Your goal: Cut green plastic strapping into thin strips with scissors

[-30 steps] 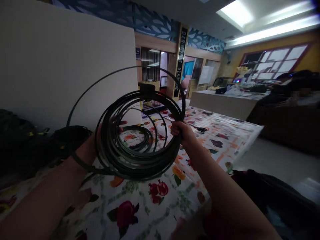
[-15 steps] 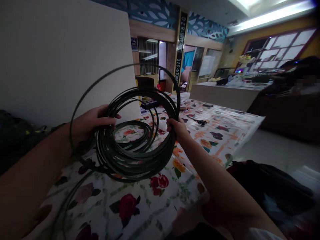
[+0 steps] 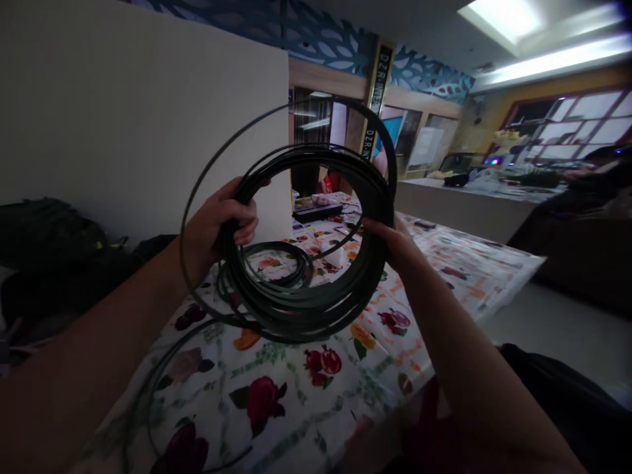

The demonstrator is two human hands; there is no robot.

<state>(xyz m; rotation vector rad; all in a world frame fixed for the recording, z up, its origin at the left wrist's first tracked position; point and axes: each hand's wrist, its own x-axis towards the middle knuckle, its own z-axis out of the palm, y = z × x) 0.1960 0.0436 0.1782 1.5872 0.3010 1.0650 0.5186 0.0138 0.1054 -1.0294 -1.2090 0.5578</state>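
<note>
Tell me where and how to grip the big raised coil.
Grip the coil by opposite sides of its bundle, probably best from left and right, where the left hand and right hand hold it. Its open middle leaves room to close around each. Avoid the wide loop, which stands apart from the bundle.

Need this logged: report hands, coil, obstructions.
Left hand, right hand gripping dark, round coil of thin strip. Held above white fruit-print tablecloth. Loose loop in front of left forearm.

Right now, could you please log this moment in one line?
coil: raised above tablecloth; left grip: holds left side; right grip: holds right side; smaller coil: lies on tablecloth
</note>
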